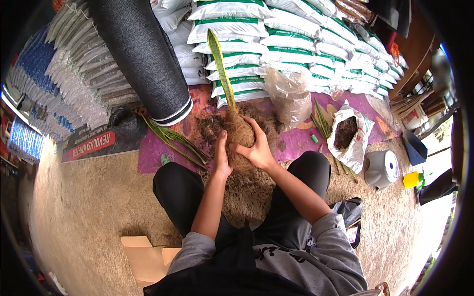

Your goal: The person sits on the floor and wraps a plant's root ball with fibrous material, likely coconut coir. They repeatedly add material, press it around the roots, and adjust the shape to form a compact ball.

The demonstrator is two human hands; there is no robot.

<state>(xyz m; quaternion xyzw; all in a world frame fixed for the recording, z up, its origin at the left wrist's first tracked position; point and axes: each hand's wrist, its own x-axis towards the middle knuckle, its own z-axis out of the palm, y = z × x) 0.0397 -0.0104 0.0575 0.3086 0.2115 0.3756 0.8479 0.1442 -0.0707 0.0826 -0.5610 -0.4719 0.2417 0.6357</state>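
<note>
Grey sleeves [316, 256] lowest in view, black-trousered knees [182, 187] spread either side. Both hands wrapped around coir ball [239, 132] on purple mat [301, 138]: left hand [221, 158] cupping near side, right hand [256, 146] fingers curled over top. Long green leaf [218, 59] sticking up from ball. Cut leaves [173, 138] left, open soil bag [348, 135] right, stacked sacks [296, 34] behind.
</note>
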